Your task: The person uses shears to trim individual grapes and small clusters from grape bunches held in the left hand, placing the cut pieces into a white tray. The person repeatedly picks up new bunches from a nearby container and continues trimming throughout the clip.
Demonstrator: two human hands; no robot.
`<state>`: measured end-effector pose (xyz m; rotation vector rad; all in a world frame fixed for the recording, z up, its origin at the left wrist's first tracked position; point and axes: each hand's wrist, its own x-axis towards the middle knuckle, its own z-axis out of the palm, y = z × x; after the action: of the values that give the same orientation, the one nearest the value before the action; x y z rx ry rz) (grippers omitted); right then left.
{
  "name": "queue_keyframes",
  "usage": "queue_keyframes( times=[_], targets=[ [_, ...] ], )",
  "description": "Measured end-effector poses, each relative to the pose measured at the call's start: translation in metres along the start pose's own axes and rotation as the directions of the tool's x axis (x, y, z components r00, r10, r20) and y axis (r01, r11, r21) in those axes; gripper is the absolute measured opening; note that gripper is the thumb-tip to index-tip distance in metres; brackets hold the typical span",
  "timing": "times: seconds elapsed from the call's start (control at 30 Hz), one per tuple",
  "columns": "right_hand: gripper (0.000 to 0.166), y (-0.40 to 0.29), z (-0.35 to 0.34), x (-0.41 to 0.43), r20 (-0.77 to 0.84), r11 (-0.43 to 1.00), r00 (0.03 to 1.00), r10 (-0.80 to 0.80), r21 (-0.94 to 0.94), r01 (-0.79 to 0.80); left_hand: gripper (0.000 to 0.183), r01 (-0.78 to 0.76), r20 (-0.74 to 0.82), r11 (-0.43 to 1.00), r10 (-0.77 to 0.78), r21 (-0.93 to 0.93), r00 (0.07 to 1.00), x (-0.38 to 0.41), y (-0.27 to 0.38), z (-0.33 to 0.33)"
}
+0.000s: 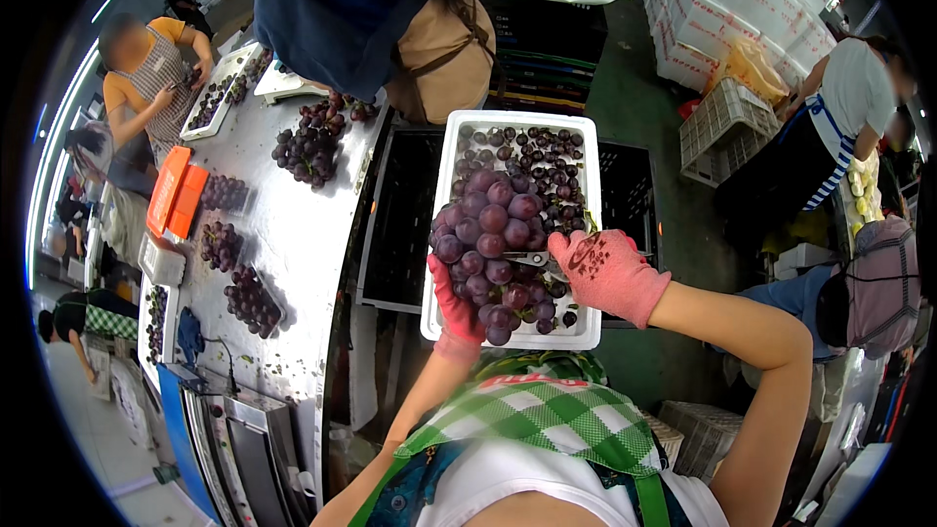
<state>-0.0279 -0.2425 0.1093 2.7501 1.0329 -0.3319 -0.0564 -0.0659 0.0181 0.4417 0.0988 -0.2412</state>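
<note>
A large bunch of purple grapes (492,219) is held over a white foam tray (443,161). My left hand (455,307), in a pink-red glove, supports the bunch from below at its left; part of the hand is hidden behind the grapes. In my right hand (604,267), also gloved in pink, is a pair of small scissors (533,258), its metal blades against the right side of the bunch. Loose dark grapes (545,150) lie scattered in the tray. The tray sits above a black plastic crate (395,216).
On my left runs a metal table (293,249) bearing several grape bunches (311,146) and an orange box (176,194). A person in a blue top stands just beyond the tray, wearing a tan bag (443,58). Stacked white cartons (732,7) and a plastic crate (728,132) stand at right.
</note>
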Motion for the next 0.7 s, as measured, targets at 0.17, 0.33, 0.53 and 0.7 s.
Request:
queue_keyframes(
  times=[0.17, 0.33, 0.53, 0.7],
  targets=[
    [0.032, 0.004, 0.0, -0.004, -0.015, 0.999, 0.999, 0.045, -0.026, -0.045, 0.072, -0.033, -0.01, 0.999, 0.033, 0.033, 0.999, 0.004, 0.003, 0.002],
    [0.035, 0.004, 0.001, -0.02, -0.057, 0.987, 0.992, 0.113, 0.125, -0.105, 0.069, -0.084, 0.017, 0.996, 0.085, -0.035, 0.996, 0.006, 0.006, -0.005],
    [0.031, -0.007, -0.006, -0.013, -0.424, 0.846, 0.881, 0.211, 0.53, 0.053, 0.072, -0.071, 0.043, 0.997, 0.072, -0.028, 0.996, 0.009, 0.005, -0.016],
    [0.041, -0.019, -0.028, 0.015, -0.588, 0.927, 0.807, -0.055, 0.27, 0.26, 0.071, -0.115, 0.119, 0.993, 0.114, -0.001, 0.986, 0.008, 0.001, -0.019]
  ],
)
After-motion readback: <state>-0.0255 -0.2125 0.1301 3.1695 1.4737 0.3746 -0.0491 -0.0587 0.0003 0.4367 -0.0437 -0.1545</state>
